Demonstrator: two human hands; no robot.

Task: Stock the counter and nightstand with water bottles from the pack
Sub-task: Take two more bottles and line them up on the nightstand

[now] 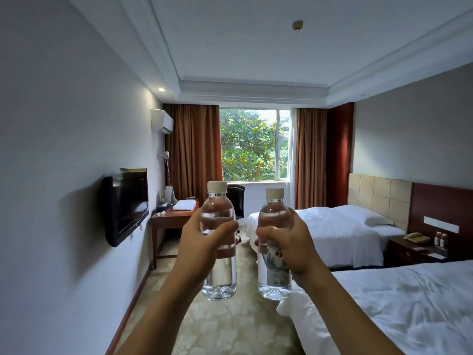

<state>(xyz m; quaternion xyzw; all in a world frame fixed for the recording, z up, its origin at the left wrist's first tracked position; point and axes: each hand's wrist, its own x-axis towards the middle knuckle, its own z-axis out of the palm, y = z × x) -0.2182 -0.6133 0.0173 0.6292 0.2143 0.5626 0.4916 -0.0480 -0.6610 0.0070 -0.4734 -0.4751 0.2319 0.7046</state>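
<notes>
Left hand (202, 242) and right hand (289, 245), each around an upright water bottle (219, 267).

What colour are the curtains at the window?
Brown curtains, clearest in the head view.

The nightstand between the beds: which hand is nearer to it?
The right hand. It holds a bottle left of the nightstand, which stands far right. The left hand, with its own bottle, is farther left.
</notes>
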